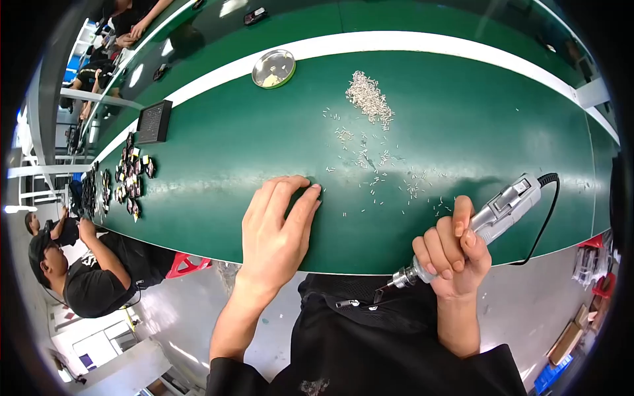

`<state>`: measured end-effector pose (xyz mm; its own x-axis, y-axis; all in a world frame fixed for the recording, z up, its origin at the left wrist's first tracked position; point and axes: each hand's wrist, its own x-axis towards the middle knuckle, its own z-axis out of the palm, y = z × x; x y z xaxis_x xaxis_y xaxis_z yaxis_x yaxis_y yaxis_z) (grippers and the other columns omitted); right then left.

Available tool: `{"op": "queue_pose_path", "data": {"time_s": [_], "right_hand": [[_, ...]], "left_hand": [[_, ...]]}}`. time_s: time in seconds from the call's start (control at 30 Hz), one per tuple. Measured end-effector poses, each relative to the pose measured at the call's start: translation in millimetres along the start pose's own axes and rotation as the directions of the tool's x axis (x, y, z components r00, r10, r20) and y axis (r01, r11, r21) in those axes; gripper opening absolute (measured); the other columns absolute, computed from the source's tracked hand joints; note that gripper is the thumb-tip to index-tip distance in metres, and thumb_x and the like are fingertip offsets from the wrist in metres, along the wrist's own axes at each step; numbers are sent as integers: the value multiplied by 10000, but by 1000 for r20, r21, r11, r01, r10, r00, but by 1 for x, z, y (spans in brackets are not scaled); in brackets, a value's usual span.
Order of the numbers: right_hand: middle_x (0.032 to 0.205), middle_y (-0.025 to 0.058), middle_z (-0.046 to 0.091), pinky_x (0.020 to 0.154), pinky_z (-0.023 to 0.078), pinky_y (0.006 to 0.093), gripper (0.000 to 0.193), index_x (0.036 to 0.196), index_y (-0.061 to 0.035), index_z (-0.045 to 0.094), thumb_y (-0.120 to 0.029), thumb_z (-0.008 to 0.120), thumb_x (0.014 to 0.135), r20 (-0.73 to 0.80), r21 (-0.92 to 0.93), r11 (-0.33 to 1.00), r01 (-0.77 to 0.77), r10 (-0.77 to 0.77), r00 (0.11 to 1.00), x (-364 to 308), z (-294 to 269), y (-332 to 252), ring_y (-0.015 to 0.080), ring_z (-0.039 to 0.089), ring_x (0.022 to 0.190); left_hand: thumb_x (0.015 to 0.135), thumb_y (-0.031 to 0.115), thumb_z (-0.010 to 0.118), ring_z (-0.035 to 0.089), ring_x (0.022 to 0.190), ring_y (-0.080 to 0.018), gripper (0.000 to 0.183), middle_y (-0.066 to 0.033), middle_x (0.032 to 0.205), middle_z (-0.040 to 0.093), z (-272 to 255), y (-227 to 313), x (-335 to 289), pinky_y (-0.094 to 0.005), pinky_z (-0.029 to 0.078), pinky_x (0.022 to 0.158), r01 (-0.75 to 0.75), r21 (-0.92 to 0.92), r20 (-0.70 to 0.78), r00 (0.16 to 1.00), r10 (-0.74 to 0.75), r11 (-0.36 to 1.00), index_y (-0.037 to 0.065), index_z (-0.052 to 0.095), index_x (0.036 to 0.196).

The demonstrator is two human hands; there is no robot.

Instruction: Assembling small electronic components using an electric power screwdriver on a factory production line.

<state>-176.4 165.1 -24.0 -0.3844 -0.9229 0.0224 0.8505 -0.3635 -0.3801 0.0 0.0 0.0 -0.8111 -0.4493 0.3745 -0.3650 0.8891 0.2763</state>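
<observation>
My right hand [456, 254] is wrapped round a silver electric screwdriver [505, 210] at the table's front edge. Its bit points down and left, over my lap, and a black cord leaves its upper end. My left hand [279, 228] rests low over the green tabletop, its thumb and forefinger tips brought together in a pinch. Whatever may be between those tips is too small to make out. Small silver screws [362, 158] lie scattered to the right of that hand, and a dense pile of screws [370, 99] sits farther back.
A round shallow dish [273, 68] holding pale bits stands at the far edge. To the left are a black tray [154, 122] and a cluster of small black parts [129, 175]. The cord [551, 218] hangs at the right. A co-worker [92, 270] sits at the left.
</observation>
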Motion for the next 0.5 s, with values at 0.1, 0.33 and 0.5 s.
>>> {"op": "queue_pose_path", "data": {"time_s": [0.1, 0.33, 0.5], "right_hand": [[487, -27, 380, 498, 395, 283, 89, 920, -63, 468, -129, 527, 903, 33, 11, 1000, 4, -4, 999, 1, 1, 0, 91, 390, 396], [497, -40, 379, 489, 382, 268, 138, 882, -90, 427, -160, 539, 923, 63, -17, 999, -28, 29, 998, 3, -5, -4, 77, 391, 402], [495, -42, 372, 491, 383, 270, 133, 884, -90, 429, -163, 533, 924, 63, -27, 999, -31, 33, 997, 0, -4, -5, 77, 391, 402]], "left_hand": [[671, -92, 699, 605, 787, -273, 311, -108, 928, 608, 3, -2, 0, -356, 497, 642, -56, 60, -31, 998, 58, 997, 5, 632, 958], [684, -122, 681, 592, 755, -259, 266, -102, 896, 602, 8, -10, 4, -346, 487, 628, -106, 67, -58, 992, 110, 992, -24, 614, 922], [768, -108, 592, 524, 688, -287, 140, -118, 823, 551, 6, -20, 1, -363, 439, 615, 58, 1, -124, 991, -57, 998, -23, 505, 839]]}}
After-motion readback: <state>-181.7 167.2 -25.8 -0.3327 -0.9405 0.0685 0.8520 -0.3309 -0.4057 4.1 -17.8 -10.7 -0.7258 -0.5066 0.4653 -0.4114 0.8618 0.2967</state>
